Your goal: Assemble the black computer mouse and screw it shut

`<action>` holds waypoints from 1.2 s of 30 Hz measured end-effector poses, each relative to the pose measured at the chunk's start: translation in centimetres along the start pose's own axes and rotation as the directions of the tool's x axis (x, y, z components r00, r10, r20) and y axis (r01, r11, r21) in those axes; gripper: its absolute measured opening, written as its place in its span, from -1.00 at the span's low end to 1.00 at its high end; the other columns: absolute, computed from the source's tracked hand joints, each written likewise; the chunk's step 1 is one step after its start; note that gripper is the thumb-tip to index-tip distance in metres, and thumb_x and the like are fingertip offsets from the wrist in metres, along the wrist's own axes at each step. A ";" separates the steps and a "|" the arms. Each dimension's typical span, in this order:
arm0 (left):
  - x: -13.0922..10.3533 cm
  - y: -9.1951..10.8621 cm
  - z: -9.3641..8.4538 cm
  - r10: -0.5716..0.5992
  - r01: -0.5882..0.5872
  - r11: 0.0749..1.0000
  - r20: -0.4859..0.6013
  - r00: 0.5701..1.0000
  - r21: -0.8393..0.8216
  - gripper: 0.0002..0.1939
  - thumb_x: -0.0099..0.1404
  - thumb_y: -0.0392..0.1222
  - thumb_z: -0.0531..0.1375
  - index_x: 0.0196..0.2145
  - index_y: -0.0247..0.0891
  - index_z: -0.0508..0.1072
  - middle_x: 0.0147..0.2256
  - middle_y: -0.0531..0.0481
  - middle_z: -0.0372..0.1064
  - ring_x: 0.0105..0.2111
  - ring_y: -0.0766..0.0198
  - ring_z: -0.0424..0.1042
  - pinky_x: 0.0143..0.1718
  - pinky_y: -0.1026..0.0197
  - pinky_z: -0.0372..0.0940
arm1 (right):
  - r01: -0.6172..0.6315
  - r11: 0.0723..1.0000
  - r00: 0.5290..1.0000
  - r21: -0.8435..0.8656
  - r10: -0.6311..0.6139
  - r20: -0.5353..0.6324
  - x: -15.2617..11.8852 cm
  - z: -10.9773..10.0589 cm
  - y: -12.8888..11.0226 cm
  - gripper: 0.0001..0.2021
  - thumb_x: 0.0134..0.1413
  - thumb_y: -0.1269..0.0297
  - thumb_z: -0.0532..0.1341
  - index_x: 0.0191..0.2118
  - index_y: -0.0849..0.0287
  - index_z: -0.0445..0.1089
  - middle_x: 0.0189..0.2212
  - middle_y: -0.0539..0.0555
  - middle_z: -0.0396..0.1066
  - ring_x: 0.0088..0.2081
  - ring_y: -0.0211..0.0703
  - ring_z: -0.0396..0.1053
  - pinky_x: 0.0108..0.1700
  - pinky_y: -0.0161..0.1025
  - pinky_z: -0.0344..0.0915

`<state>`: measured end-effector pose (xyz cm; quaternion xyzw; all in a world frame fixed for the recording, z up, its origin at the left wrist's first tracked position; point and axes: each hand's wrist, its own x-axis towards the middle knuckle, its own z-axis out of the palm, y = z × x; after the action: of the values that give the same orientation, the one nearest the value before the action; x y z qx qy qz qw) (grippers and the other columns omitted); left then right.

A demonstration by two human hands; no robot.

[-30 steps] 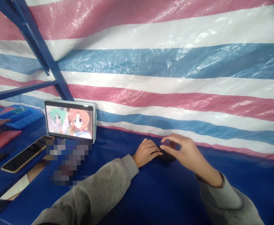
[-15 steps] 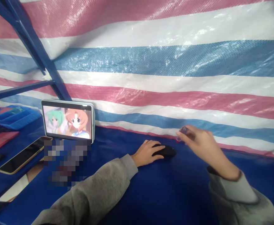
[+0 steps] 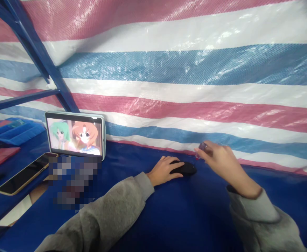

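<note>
My left hand (image 3: 161,171) rests on the blue table with its fingers wrapped round a black computer mouse (image 3: 188,168). Thumb and fingers press on the near end; the far end sticks out to the right. Above and right of it, my right hand (image 3: 217,154) is raised and closed in a pinch. Between its fingertips is a small purple see-through tool (image 3: 202,146) with a red end pointing down towards the mouse. The tool's exact kind is too small to make out, and it appears apart from the mouse.
A tablet (image 3: 74,136) playing a cartoon leans at the back left. Before it lie a phone (image 3: 27,174) and a pixelated patch. Farther left are a blue compartment tray (image 3: 24,134), a red flat item (image 3: 2,157) and part of a hand. Striped sheeting (image 3: 169,66) hangs behind the table.
My right hand with the purple tool has shifted slightly left, closer over the end of the mouse. The left hand and mouse stay nearly still. The tablet's picture has changed slightly.
</note>
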<state>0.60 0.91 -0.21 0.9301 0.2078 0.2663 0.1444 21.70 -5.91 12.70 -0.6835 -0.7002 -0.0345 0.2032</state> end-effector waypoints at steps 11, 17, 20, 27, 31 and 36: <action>-0.1 0.0 0.1 0.020 -0.020 1.000 -0.014 1.000 0.011 -0.51 0.37 0.14 0.14 0.15 -0.12 0.37 0.09 -0.11 0.33 0.04 0.14 0.36 0.04 0.11 0.19 | -0.005 1.000 0.999 0.003 0.005 0.038 0.1 0.7 0.1 -0.73 0.20 0.00 0.08 -0.39 0.08 0.27 -0.56 0.02 0.48 -0.46 -0.04 0.46 -0.41 -0.23 0.12; 0.0 0.1 0.0 0.078 -0.077 0.996 -0.016 0.997 0.038 -0.51 0.39 0.13 0.11 0.17 -0.12 0.34 0.12 -0.13 0.32 0.10 0.12 0.33 0.09 0.10 0.21 | 0.010 0.999 1.000 -0.053 -0.009 0.025 0.1 0.9 0.1 -0.82 0.14 0.12 0.09 -0.37 0.08 0.32 -0.58 0.00 0.45 -0.49 -0.07 0.43 -0.43 -0.25 0.11; 0.0 0.1 0.1 0.111 -0.109 0.992 -0.028 0.993 0.063 -0.51 0.40 0.11 0.10 0.18 -0.13 0.33 0.14 -0.14 0.30 0.15 0.11 0.30 0.13 0.09 0.21 | 0.039 0.998 0.999 -0.052 -0.038 0.027 -0.1 1.0 0.4 -0.84 0.14 0.21 0.08 -0.22 0.06 0.35 -0.60 -0.05 0.43 -0.56 -0.12 0.38 -0.45 -0.26 0.09; -0.1 0.0 0.5 0.125 -0.121 0.985 -0.033 0.992 0.120 -0.51 0.42 0.10 0.08 0.19 -0.16 0.32 0.18 -0.15 0.27 0.21 0.09 0.24 0.18 0.05 0.20 | -0.001 0.989 0.996 -0.149 0.014 0.086 -0.7 0.7 0.4 -0.68 0.24 0.03 -0.03 -0.28 0.06 0.39 -0.59 0.02 0.45 -0.52 -0.04 0.42 -0.47 -0.23 0.06; -0.1 0.1 0.6 0.098 -0.098 0.990 0.002 0.995 0.096 -0.51 0.43 0.07 0.09 0.23 -0.13 0.27 0.21 -0.14 0.24 0.24 0.09 0.20 0.19 0.03 0.21 | 0.016 0.994 0.996 -0.109 -0.006 0.093 -0.9 0.0 0.4 -0.75 0.18 0.23 -0.02 -0.25 0.07 0.40 -0.47 0.05 0.52 -0.42 -0.05 0.46 -0.41 -0.22 0.14; -0.2 0.5 0.5 0.109 -0.112 0.992 0.050 0.993 0.066 -0.47 0.41 -0.04 0.12 0.27 -0.16 0.19 0.25 -0.14 0.17 0.28 0.07 0.13 0.23 0.02 0.16 | 0.049 0.999 0.990 -0.025 -0.045 0.135 -1.2 -0.3 0.7 -0.79 0.12 0.28 0.01 -0.23 0.06 0.38 -0.43 0.02 0.54 -0.38 -0.07 0.48 -0.33 -0.21 0.22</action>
<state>0.87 0.29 -0.53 0.9505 0.1616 0.2448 0.1023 22.42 -7.15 12.45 -0.6705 -0.7276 -0.0029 0.1449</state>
